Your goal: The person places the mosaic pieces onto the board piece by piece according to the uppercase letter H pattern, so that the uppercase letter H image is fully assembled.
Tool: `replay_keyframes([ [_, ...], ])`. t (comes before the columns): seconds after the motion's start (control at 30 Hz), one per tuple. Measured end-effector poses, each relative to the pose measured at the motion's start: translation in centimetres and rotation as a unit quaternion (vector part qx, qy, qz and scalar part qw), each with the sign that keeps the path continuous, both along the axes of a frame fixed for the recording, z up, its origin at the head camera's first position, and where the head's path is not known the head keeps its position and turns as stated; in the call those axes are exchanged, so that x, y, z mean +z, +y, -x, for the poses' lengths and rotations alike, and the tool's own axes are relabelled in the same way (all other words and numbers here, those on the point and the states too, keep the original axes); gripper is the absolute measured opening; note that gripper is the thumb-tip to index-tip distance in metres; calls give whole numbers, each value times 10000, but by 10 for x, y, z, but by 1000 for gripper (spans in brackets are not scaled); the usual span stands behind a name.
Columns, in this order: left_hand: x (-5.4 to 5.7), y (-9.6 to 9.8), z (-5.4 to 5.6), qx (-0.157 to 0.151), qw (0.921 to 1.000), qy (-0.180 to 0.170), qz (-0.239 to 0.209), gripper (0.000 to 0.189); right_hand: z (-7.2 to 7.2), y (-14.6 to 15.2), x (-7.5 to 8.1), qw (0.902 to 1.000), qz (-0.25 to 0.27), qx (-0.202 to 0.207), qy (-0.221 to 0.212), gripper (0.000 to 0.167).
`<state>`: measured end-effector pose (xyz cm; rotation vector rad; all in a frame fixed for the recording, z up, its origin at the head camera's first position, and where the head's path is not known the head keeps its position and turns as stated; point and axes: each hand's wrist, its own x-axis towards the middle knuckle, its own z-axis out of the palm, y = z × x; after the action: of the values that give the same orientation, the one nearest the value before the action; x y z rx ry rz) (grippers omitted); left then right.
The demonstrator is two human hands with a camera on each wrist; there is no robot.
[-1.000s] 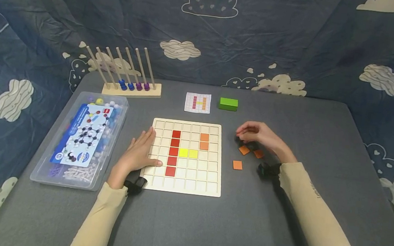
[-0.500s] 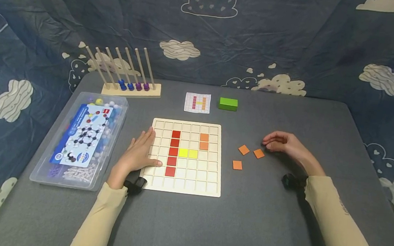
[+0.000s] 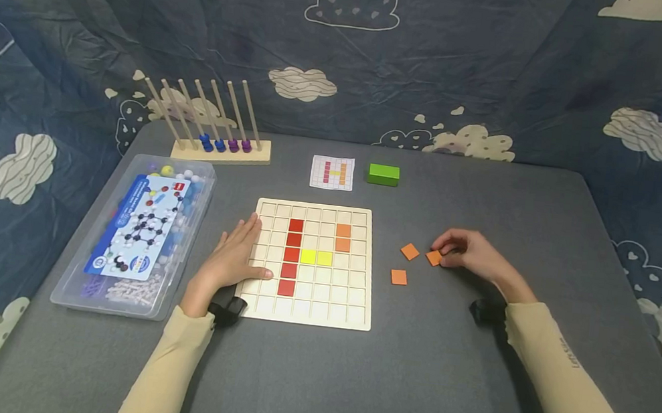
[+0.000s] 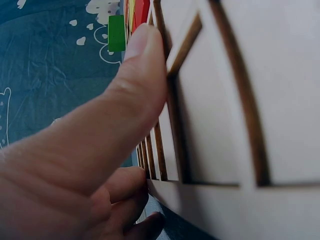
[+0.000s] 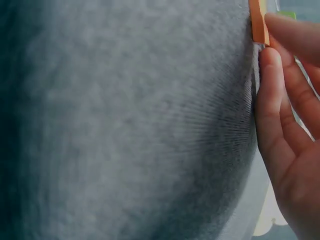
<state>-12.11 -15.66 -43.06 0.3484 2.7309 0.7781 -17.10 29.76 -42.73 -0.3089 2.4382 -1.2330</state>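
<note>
My left hand (image 3: 230, 256) lies with straight fingers along the left edge of the wooden grid board (image 3: 302, 316), its thumb resting over the squares. Set in the board are a column of red tiles (image 3: 291, 255), two yellow tiles (image 3: 316, 257) and two orange tiles (image 3: 342, 237). To the right of the board, my right hand (image 3: 477, 255) pinches an orange tile (image 3: 434, 258) between thumb and fingers at the table surface. The same orange tile (image 5: 259, 22) shows under the thumb in the right wrist view. Two more loose orange tiles (image 3: 399, 277) lie nearby, untouched.
Behind the board lie a pattern card (image 3: 332, 173) and a green block (image 3: 383, 175). A peg stand (image 3: 222, 149) with blue and purple beads stands at the back left. A clear plastic case (image 3: 134, 233) of small parts lies left of my left hand.
My right hand has moved right, away from over the loose tiles, then come back slightly to the rightmost orange tile and taken hold of it. My left hand has stayed put.
</note>
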Motion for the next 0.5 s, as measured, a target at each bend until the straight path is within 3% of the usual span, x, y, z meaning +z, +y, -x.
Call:
replay_keyframes([
  [0.13, 0, 0, -1, 12, 10000, -21, 0, 105, 0, -3, -1, 9992, -308, 65, 255, 25],
  [0.23, 0, 0, 0, 18, 10000, -20, -18, 105, 2, -5, 1, 9990, -400, 89, 203, 22],
  [0.5, 0, 0, 0, 35, 10000, -66, 24, 105, 5, -15, 11, 9993, 150, 173, -281, 20],
])
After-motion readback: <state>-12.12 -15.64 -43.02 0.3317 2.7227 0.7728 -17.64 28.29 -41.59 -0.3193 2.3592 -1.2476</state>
